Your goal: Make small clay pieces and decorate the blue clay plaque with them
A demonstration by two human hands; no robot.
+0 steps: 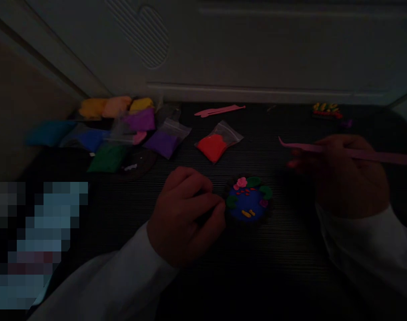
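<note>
A small round clay pond (246,203) lies on the dark ribbed tabletop. Its blue middle bears green lily pads, a pink flower, a purple flower, small red pieces and yellow pieces, inside a dark rim. At its left edge is my left hand (188,216), fingers curled and thumb and forefinger pinched at the rim. To the right, my right hand (352,178) is raised above the table, wrapped round a pink modelling tool (380,156). The tool lies nearly level, its thin hooked tip pointing left, apart from the pond.
Beyond the pond lies a bag of red clay (213,147). Bags of purple (163,141), green (108,157) and blue clay (91,139) cluster at left. Other pink tools (220,110) and a colourful clay piece (326,110) sit near the back panel (273,53). The scene is dim.
</note>
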